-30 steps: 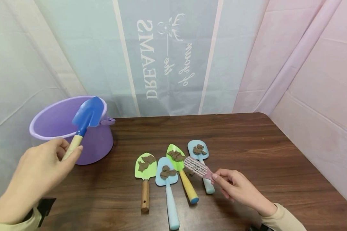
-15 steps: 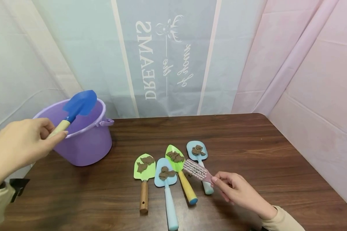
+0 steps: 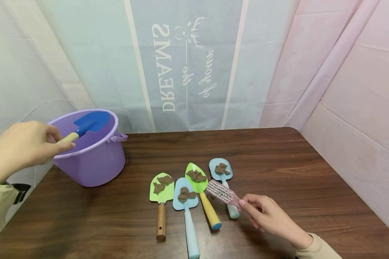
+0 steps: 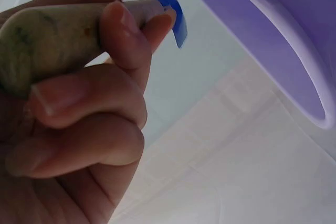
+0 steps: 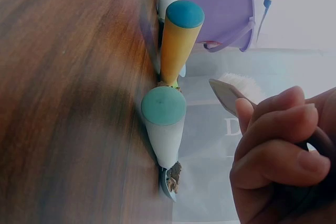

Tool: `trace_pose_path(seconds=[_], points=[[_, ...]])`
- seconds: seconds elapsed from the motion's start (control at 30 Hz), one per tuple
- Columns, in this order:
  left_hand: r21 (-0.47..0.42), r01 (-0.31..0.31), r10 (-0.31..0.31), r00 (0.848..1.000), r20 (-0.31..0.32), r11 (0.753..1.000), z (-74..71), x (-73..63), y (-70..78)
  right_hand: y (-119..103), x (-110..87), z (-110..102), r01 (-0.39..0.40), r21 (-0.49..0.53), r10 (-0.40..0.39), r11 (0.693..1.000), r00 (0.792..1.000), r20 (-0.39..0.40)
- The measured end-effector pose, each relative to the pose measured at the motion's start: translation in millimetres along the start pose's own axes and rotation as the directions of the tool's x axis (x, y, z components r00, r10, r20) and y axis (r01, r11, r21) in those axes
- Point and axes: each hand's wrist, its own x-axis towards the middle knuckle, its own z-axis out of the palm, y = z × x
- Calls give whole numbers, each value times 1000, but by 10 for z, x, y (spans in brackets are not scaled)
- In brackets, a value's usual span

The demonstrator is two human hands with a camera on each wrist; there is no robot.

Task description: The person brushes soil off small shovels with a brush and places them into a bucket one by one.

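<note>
In the head view my left hand [image 3: 27, 145] grips the pale wooden handle of a blue trowel [image 3: 92, 121]. Its blade is over the mouth of a purple bucket [image 3: 94, 165]. In the left wrist view, curled fingers [image 4: 100, 98] wrap the trowel's handle [image 4: 58, 32]. My right hand [image 3: 267, 216] pinches a pink scrub brush [image 3: 222, 191], bristles facing up, above the trowels on the table. Below lie a green trowel with a wooden handle [image 3: 162, 187], a light blue trowel [image 3: 190, 230], a green trowel with a yellow handle [image 3: 210, 212] and another light blue trowel [image 3: 221, 162].
Brown clumps [image 3: 186, 194] lie on each trowel blade on the table, with small crumbs near the yellow handle. The dark wooden table [image 3: 262, 151] ends at a printed curtain [image 3: 188, 72] behind it. A pale curtain [image 3: 369, 90] hangs at the right.
My left hand has moved left with the blue trowel, whose blade has tilted flatter and lowered over the bucket. The bucket's near rim shifted right slightly. My right hand and the brush barely moved.
</note>
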Motion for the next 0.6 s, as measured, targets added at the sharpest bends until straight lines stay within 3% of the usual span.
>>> trace_pose_path(seconds=[0.2,0.33,0.6], points=[[33,30,-33,996,89,999,-74,124,-85,18,-11,6,1,0,-1,1000,1000,-17],[65,15,-23,991,134,998,-111,186,-110,24,-14,3,-5,11,5,1000,1000,-23],[62,17,-30,978,208,998,-51,349,-197,11,-20,9,2,29,-1,1000,999,-35]])
